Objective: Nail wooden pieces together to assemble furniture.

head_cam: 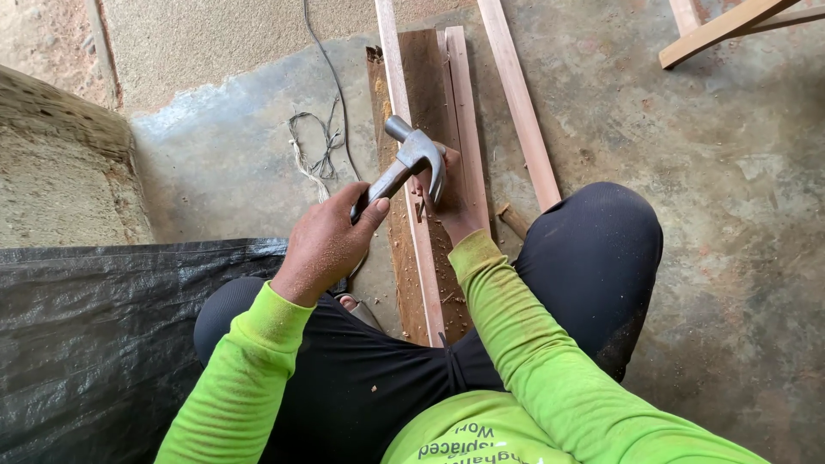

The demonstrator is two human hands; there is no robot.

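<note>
My left hand grips the handle of a steel claw hammer, whose head is raised just above the wood. My right hand rests on a dark plank lying on the floor between my knees, its fingers partly hidden behind the hammer head; it seems to pinch a nail, too small to be sure. A pale thin strip lies lengthwise on the dark plank, and another pale strip lies along its right side. Sawdust covers the plank near me.
A longer pale batten lies on the concrete to the right. A black tarp covers the floor at left. Tangled thin wire lies left of the plank. Wooden legs cross the top right corner. A rough wall rises at left.
</note>
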